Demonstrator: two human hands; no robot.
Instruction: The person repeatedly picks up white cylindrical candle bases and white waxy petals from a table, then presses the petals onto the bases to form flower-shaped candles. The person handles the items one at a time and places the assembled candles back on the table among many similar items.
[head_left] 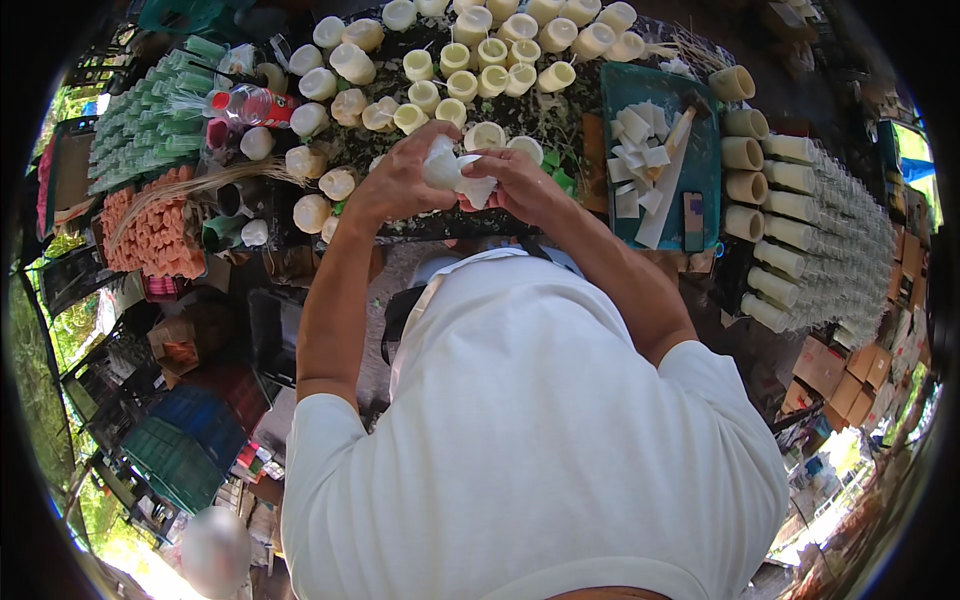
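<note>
Over the near edge of the table, my left hand [398,182] is closed around a smooth, rounded white candle [440,163]. My right hand [525,188] pinches a thin white sheet piece [479,188] against the candle's right side. Fingers cover much of both things. Just beyond my hands stand pale wax candles [486,136], several with thin wicks sticking up. At my right, a teal tray [650,85] holds a pile of cut white sheet pieces [637,150], a wooden-handled tool [680,135] and a phone [693,220].
Left of the candles lies a clear bottle with a red cap [250,105]. Green moulded pieces [150,125] and orange ones [150,225] are stacked at far left. Hollow cream cylinders [745,187] and clear glass-like cups [845,215] line the right. Crates [180,445] stand lower left.
</note>
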